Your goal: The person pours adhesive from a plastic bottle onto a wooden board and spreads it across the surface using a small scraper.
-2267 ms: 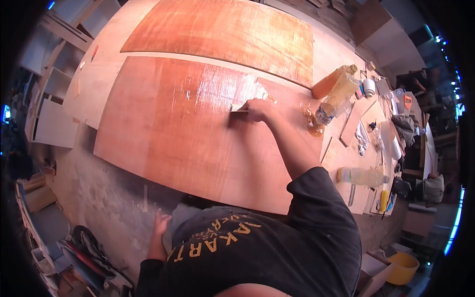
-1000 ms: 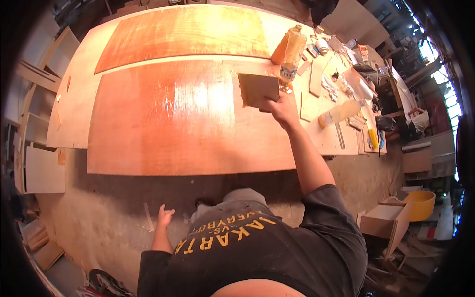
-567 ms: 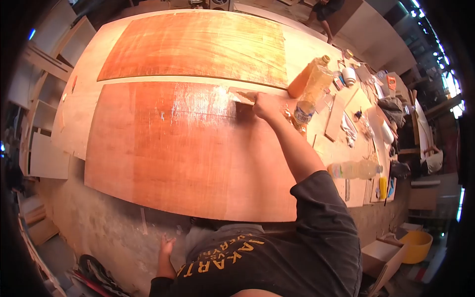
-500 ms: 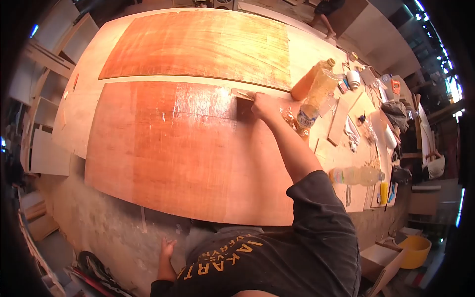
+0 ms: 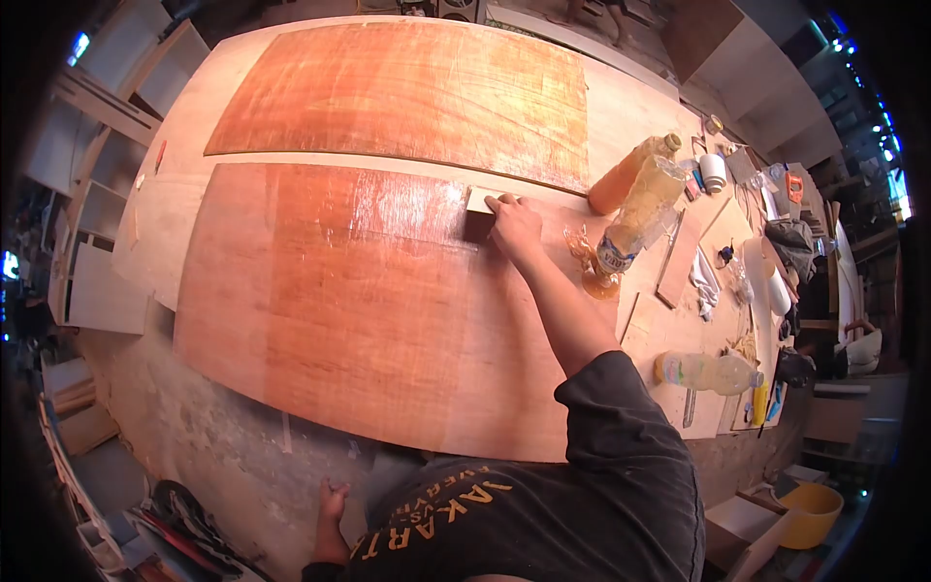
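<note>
My right hand grips a thin, pale flat spreader, held against the upper part of the near reddish wood panel. A wet, glossy band lies on the panel just left of the spreader. Off the table's near edge, my left hand hangs low beside my body, fingers apart and holding nothing. Right of my right hand stand an orange-filled bottle and a cut clear bottle with yellowish liquid. Amber drips lie at the foot of the cut bottle.
A second stained panel lies behind the near one. On the right are a lying bottle, a white roll, wood strips and an orange-handled saw. A yellow tub stands at the lower right. A person's legs show at the top.
The spreader was lifted off the panel about a second ago and is back against it. Since half a second ago, my right hand has shifted slightly and the view has turned a little.
</note>
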A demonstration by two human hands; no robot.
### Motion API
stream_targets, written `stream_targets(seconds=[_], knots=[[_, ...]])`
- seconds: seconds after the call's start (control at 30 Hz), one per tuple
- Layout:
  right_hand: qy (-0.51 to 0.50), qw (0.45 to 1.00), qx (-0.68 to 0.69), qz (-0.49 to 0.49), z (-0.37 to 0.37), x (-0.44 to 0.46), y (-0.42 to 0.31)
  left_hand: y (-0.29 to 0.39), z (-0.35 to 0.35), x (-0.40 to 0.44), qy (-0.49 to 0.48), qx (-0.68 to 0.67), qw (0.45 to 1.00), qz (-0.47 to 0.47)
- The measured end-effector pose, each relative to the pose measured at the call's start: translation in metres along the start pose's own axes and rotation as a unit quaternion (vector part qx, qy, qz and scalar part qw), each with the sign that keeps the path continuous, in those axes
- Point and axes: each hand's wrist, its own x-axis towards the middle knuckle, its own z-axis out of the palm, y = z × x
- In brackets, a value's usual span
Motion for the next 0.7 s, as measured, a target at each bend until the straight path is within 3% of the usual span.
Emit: stream_targets(seconds=[0.5, 0.7], knots=[[0.005, 0.998, 0.051, 0.033, 0.001, 0.005, 0.004, 0.021, -0.005, -0.010, -0.012, 0.024, 0.999, -0.034], [-0.042, 0.998, 0.031, 0.034, -0.004, 0.000, 0.001, 0.038, -0.002, -0.015, -0.026, 0.029, 0.999, -0.030]])
